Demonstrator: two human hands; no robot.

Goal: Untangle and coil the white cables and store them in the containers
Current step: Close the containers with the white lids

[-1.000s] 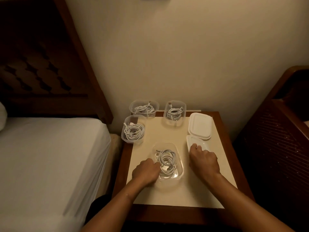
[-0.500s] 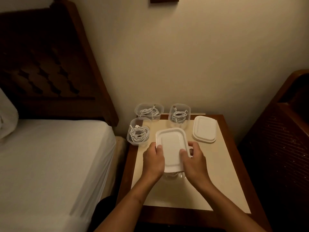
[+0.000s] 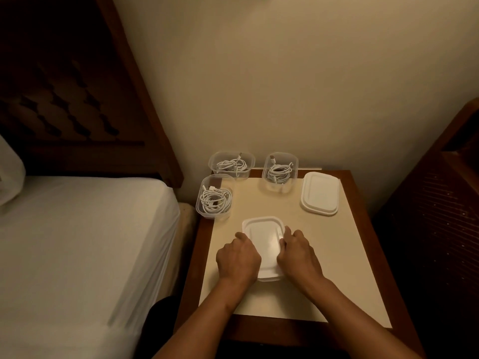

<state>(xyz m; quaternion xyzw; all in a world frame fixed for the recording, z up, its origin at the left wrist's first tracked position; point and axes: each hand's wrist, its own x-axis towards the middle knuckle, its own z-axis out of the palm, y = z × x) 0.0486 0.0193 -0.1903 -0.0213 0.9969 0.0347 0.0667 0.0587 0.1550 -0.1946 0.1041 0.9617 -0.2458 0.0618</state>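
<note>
A white lid [image 3: 263, 238] lies flat on the near clear container at the middle of the bedside table [image 3: 357, 255]. My left hand [image 3: 238, 257] presses its left edge with curled fingers. My right hand [image 3: 298, 252] grips its right edge. The cable inside that container is hidden under the lid. Three open clear containers each hold a coiled white cable: one at the left edge [image 3: 215, 198], one at the back left [image 3: 232, 164], one at the back middle [image 3: 280, 172].
A stack of white lids [image 3: 320, 193] sits at the back right of the table. A bed with a white sheet [image 3: 77, 242] adjoins on the left, a dark wooden headboard [image 3: 64, 99] behind it. Dark wooden furniture [image 3: 445, 203] stands to the right.
My right hand took a lid from beside the container. Both hands brought it over the cable and lowered it onto the container, where it now lies flat.
</note>
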